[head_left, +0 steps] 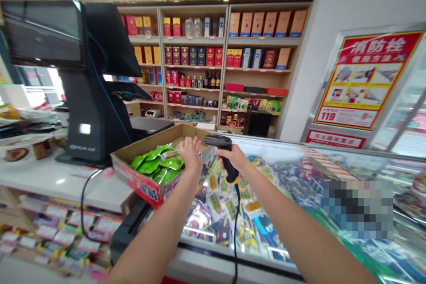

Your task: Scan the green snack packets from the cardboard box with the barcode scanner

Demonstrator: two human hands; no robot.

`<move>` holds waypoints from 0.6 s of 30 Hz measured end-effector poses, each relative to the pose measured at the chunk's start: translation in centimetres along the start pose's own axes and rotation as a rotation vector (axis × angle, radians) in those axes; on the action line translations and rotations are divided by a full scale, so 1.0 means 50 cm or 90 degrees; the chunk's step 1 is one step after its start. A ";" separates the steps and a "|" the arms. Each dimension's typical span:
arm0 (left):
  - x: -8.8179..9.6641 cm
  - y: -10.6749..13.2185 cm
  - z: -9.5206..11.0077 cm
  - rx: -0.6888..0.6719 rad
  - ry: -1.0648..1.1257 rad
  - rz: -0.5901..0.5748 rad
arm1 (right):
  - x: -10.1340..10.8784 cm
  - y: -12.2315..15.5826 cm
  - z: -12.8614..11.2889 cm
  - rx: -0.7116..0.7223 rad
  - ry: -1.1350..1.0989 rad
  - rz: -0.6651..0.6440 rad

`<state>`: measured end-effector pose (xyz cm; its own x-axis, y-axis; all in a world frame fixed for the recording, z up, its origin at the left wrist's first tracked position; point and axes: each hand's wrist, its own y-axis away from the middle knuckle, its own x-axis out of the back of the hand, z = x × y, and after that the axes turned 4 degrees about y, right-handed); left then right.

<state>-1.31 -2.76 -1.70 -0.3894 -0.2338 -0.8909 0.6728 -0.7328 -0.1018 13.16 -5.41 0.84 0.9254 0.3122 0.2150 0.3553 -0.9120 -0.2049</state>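
My right hand [238, 158] grips the handle of a black barcode scanner [218, 142], its head pointing left above the glass counter. A black cord [237, 226] runs down from the handle. My left hand [192, 154] is raised at the right side of a shallow cardboard box [141, 184], fingers apart and pointing up, with nothing visible in it. Inside the box lie several shiny green packets [156, 164], close to my left hand. Below both hands, small yellow-labelled packets [216, 202] spread out in the glass display counter [266, 142].
A black point-of-sale terminal [96, 93] stands on the white counter [66, 186] at left. Loaded shelves [193, 42] line the back wall. A red fire-hydrant sign [369, 80] hangs at right. Packaged goods [60, 235] fill a rack under the left counter.
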 end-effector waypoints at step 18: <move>0.091 0.066 -0.176 -0.016 -0.970 -0.315 | 0.136 0.110 0.152 -0.048 -0.015 0.186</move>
<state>4.67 -0.62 -9.97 -0.7860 -0.3882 0.4811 0.2994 -0.9199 -0.2532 22.41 -6.30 -6.10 0.9901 0.0393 0.1344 0.0639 -0.9809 -0.1837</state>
